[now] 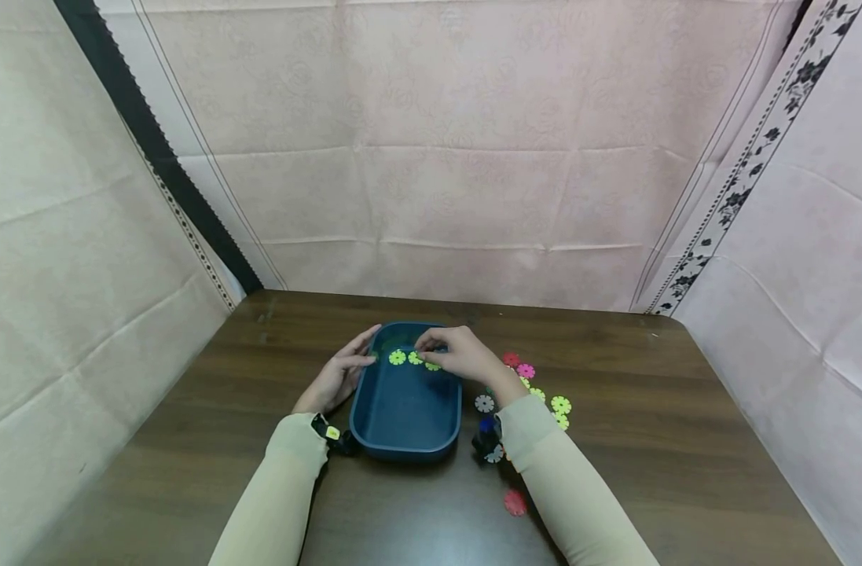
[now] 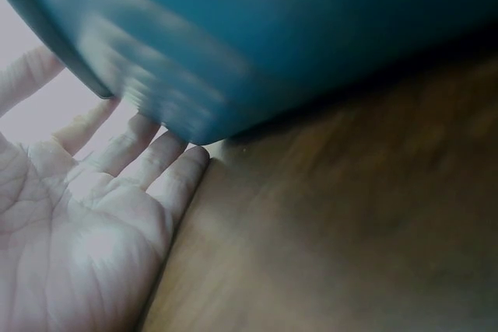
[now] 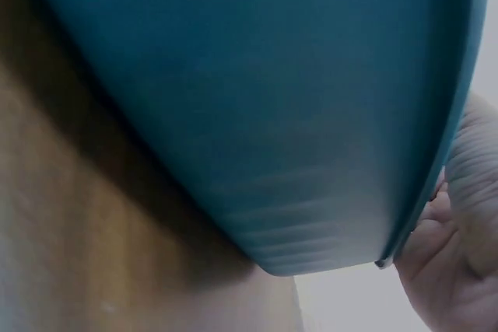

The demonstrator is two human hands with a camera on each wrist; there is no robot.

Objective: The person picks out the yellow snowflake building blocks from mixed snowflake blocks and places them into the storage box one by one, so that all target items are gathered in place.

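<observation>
A deep blue rectangular tray point(image 1: 405, 409) stands on the table. Inside, near its far end, yellow-green flower-shaped discs point(image 1: 397, 357) lie in a short row. My right hand point(image 1: 459, 354) reaches over the tray's right rim with fingers bent, and thumb and fingertips pinch the rightmost yellow-green disc point(image 1: 433, 366), which they partly cover. My left hand point(image 1: 339, 376) rests along the left side of the tray. In the left wrist view its fairly straight fingers point(image 2: 124, 145) touch the outer wall, with the thumb at the rim. Only part of my right hand point(image 3: 459, 231) shows beyond the rim in the right wrist view.
Several loose flower-shaped discs lie right of the tray, partly under my right forearm: yellow-green point(image 1: 561, 405), pink point(image 1: 526, 370), red point(image 1: 511, 359) and grey point(image 1: 484, 403). Another red disc point(image 1: 515, 503) lies nearer me. Pale cloth point(image 1: 459, 157) hangs behind the brown wooden table point(image 1: 650, 440).
</observation>
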